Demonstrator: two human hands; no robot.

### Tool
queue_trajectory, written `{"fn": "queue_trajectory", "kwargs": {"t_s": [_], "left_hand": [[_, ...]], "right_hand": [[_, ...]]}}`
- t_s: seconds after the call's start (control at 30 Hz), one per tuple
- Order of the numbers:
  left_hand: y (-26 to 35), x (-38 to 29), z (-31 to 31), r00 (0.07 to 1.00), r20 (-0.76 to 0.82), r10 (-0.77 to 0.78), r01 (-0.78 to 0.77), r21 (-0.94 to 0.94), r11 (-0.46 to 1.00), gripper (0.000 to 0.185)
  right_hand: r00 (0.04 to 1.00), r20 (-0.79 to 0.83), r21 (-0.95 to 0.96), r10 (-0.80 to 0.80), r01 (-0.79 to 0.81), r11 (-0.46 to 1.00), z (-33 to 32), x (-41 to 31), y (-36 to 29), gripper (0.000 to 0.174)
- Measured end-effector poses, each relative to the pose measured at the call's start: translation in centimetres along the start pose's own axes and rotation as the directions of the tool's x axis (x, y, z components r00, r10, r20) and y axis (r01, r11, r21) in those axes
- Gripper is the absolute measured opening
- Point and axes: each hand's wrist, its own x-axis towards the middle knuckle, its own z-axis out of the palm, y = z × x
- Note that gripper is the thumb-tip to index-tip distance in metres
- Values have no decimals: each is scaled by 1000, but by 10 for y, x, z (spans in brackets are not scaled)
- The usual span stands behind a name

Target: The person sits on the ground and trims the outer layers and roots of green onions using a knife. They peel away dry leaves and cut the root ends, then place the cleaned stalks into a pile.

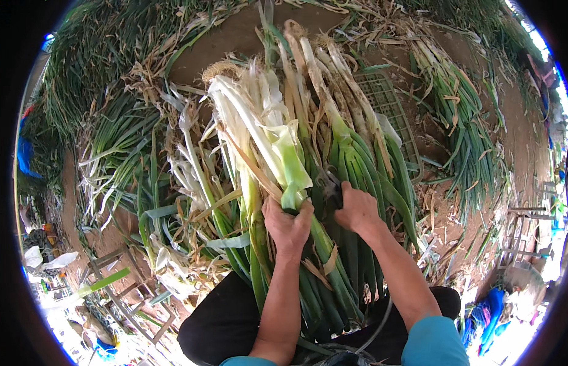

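Observation:
My left hand [288, 228] is closed around the green part of a large Welsh onion [252, 123], with its white shank pointing away from me. A torn pale-green outer leaf sheath [291, 160] hangs over that stalk, just above my thumb. In my right hand [361, 211] is a small dark hand tool [334, 190], partly hidden and blurred; its kind is unclear. Beyond it lie unpeeled Welsh onions [346, 100] with soil-stained shanks and roots. Peeled white stalks [229, 105] are bunched beside the held one. Green leaves [327, 293] drape across my lap.
A green plastic crate [389, 105] lies under the unpeeled onions. Another onion bundle [453, 105] rests on the dirt floor at right. Leaf heaps [101, 50] line the far left. A thin hose [380, 325] crosses my lap. Stool frames [128, 293] stand at left and right.

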Motion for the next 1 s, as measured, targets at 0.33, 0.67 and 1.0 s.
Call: {"fn": "queue_trajectory", "kwargs": {"t_s": [0.33,0.67,1.0], "left_hand": [[-2,2,12,983,34,178,-181,139,974,50],[1,-5,21,977,16,211,-197,429,881,77],[-5,18,74,725,545,422,-681,475,557,40]], "right_hand": [[955,-293,183,42,13,983,-111,167,-71,42],[995,-67,-12,69,-70,997,-10,-69,38,43],[962,-274,-16,-1,-4,1000,-71,13,52,43]]}}
